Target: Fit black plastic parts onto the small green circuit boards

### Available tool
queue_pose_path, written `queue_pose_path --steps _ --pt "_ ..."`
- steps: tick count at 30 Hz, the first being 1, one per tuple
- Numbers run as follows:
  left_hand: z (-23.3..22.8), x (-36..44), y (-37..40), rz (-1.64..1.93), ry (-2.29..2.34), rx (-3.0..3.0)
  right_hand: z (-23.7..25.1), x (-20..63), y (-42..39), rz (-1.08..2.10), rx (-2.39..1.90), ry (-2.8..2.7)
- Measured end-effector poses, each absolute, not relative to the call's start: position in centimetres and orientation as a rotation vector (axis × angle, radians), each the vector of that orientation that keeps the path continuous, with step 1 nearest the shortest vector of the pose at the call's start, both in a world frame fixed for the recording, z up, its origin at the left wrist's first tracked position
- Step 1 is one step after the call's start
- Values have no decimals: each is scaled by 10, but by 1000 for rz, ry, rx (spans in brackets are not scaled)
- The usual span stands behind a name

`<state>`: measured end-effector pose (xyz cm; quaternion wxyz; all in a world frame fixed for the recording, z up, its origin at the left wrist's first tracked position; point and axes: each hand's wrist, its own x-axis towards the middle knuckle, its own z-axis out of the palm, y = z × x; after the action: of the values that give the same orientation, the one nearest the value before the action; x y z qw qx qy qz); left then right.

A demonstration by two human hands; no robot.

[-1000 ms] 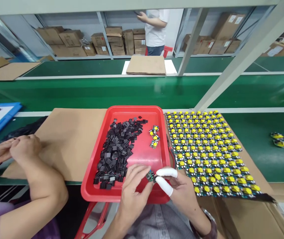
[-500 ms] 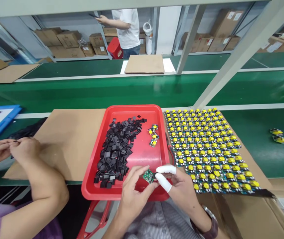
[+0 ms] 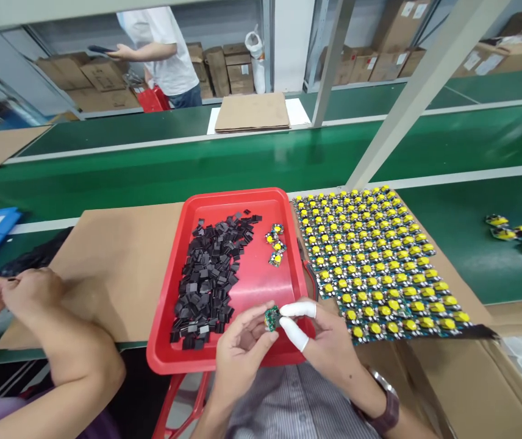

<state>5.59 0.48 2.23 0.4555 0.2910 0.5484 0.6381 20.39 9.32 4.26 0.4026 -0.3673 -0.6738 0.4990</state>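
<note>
Over the near edge of the red tray point(image 3: 157, 317), my left hand point(image 3: 241, 344) pinches a small green circuit board point(image 3: 270, 317) between thumb and fingers. My right hand point(image 3: 327, 341), with white finger cots on thumb and index finger, closes on a small black piece point(image 3: 278, 319) against the board's right side. The fingertips partly hide that piece. Many flat black pieces point(image 3: 210, 268) lie heaped along the tray's left half. Several boards with yellow-topped parts point(image 3: 277, 246) sit in its upper right.
Right of the tray, rows of yellow-topped boards point(image 3: 366, 256) cover a cardboard sheet. More boards point(image 3: 521, 235) lie on the green belt. A slanted post point(image 3: 402, 116) rises behind. At left, a co-worker's hands point(image 3: 23, 296) work over cardboard point(image 3: 114, 262). Another person point(image 3: 164, 55) stands across the belt.
My view has shifted slightly. The board has turned in my left hand, and my right fingers stay at its side. Across the belt, the standing person has moved left.
</note>
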Motion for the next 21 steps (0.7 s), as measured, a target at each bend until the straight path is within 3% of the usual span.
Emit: queue_pose_path --steps 21 --pt "15 51 1 1496 1498 890 40 205 92 1234 -883 -1896"
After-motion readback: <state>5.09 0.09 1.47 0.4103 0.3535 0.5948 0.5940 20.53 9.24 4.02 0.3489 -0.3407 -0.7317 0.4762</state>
